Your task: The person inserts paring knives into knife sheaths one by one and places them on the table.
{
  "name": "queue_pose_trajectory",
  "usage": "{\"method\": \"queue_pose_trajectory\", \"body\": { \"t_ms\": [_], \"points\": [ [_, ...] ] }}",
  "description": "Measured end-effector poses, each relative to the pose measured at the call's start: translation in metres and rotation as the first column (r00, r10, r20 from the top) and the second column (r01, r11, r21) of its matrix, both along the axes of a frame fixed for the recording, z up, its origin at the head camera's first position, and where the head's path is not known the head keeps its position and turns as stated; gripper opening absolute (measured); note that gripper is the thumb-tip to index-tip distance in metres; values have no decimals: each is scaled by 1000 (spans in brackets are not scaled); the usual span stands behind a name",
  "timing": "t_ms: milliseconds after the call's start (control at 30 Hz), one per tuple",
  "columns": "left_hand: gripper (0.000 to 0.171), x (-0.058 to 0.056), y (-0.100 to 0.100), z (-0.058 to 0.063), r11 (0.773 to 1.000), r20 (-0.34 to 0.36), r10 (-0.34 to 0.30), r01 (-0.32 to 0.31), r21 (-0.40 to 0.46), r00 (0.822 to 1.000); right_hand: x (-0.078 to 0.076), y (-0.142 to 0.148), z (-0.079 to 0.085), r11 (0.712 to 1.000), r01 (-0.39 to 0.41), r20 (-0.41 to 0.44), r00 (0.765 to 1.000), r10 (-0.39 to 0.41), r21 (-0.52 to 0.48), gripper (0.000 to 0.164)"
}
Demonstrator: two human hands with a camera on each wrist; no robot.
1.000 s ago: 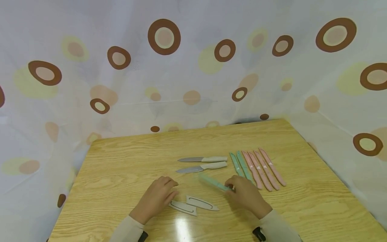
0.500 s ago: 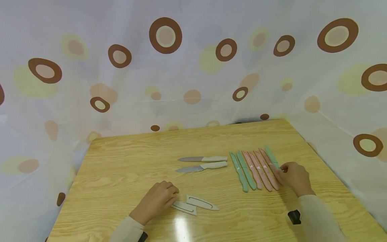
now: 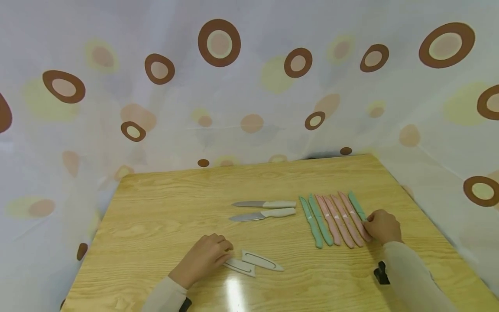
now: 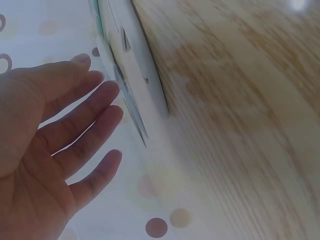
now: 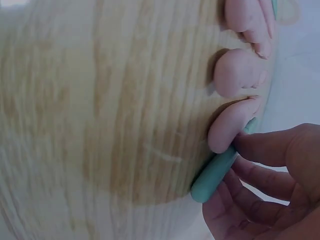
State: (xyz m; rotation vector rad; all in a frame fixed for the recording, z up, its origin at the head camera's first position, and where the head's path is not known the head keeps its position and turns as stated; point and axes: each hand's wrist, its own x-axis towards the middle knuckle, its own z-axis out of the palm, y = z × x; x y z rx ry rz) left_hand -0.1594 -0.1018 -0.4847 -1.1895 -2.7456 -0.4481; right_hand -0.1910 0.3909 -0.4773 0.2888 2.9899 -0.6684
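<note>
My right hand pinches a green knife by its handle, at the right end of a row of knives on the table. In the right wrist view the thumb and fingers lie around the green handle, right beside a pink handle. My left hand rests with loosely bent fingers behind two white knife sheaths. The left wrist view shows those fingers spread, holding nothing, near a white sheath.
Several pink knives lie side by side, left of the held one. Two green knives follow at the row's left. Two white-handled knives with bare blades lie mid-table. A patterned curtain borders the wooden table.
My right hand has carried the green knife rightward, past the pink knives, and set it down at the row's right end. The left hand has stayed by the white sheaths, its fingers drawn in slightly.
</note>
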Motion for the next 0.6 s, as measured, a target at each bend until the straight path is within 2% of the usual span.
{"method": "queue_pose_trajectory", "body": {
  "t_ms": [133, 500, 600],
  "points": [
    [14, 0, -1, -1, 1000, 10, 5, -5, 6, 1000, -2, 2, -5, 1000, 12, -5, 1000, -12, 5, 31],
    [16, 3, -3, -3, 1000, 22, 16, -16, -13, 1000, -2, 3, -7, 1000, 29, 7, 1000, -29, 9, 36],
    [17, 4, -2, -2, 1000, 28, 21, -20, -19, 999, 1, 0, -6, 999, 18, -41, 999, -16, 30, 40]
  ]
}}
